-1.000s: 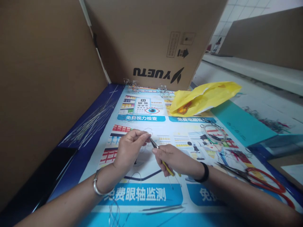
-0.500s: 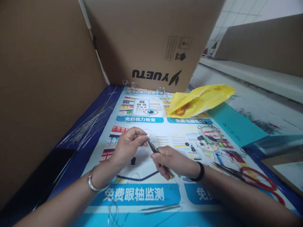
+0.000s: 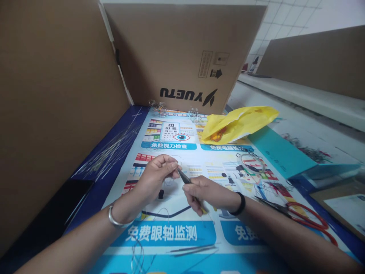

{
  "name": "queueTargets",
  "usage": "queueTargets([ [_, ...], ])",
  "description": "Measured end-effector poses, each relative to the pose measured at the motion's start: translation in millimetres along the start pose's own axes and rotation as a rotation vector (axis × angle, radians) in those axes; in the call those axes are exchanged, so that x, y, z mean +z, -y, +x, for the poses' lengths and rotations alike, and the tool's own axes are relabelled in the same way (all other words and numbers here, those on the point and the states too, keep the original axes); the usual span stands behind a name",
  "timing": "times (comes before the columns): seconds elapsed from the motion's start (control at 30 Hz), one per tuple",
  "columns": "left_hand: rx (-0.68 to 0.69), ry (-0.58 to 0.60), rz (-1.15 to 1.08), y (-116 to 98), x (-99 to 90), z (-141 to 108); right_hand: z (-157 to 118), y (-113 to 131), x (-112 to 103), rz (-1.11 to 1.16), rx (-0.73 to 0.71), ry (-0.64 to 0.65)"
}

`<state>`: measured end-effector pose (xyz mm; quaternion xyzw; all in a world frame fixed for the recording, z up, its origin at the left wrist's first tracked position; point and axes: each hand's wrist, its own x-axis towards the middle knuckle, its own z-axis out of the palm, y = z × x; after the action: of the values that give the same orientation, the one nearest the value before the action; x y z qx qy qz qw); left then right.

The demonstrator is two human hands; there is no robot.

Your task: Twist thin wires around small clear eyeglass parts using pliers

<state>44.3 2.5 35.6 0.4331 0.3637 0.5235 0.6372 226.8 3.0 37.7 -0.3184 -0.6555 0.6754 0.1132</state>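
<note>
My right hand (image 3: 201, 192) is wrapped round pliers (image 3: 184, 177) with dark pointed jaws and yellow on the handles. The jaw tips reach up and left to the fingertips of my left hand (image 3: 159, 173). My left thumb and forefinger are pinched together on a thin wire (image 3: 178, 158), a faint curve of which shows above the fingers. What exactly the jaw tips grip is too small to tell. Both hands are over the printed poster sheet (image 3: 176, 194). Below them lie loose curled wires (image 3: 137, 257) and several thin straight pieces (image 3: 194, 250).
Red-handled scissors (image 3: 306, 220) lie at right, below a wire coil (image 3: 252, 163). A yellow bag (image 3: 239, 123) and a teal box (image 3: 282, 152) are behind. Straight wires (image 3: 111, 150) and a dark flat object (image 3: 62, 201) lie left. Cardboard panels (image 3: 176, 49) rise behind and at left.
The view has shifted slightly, with the background a little lower in the picture. Both hands keep almost the same pose, the pliers still meeting the left fingertips.
</note>
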Motion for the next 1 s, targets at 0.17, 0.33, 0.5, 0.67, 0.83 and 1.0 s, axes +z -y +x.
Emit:
queueTargets([
  [0.17, 0.078, -0.187, 0.119, 4, 1.6, 0, -1, 2, 4, -0.171, 0.05, -0.184],
  [0.33, 0.143, -0.281, 0.19, 8, 6.1, -2, -1, 3, 9, -0.194, 0.092, -0.234],
  [0.5, 0.138, -0.322, 0.195, 11, 11.1, -4, 1, 2, 9, -0.214, 0.104, -0.266],
  [0.67, 0.128, -0.338, 0.188, 10, 13.3, -5, 3, -1, 9, -0.224, 0.105, -0.268],
  [0.83, 0.128, -0.335, 0.238, 9, 13.3, -5, 4, -2, 9, -0.208, 0.108, -0.271],
  [1.0, 0.14, -0.32, 0.27, 11, 11.8, -5, 4, -1, 9, -0.201, 0.111, -0.272],
])
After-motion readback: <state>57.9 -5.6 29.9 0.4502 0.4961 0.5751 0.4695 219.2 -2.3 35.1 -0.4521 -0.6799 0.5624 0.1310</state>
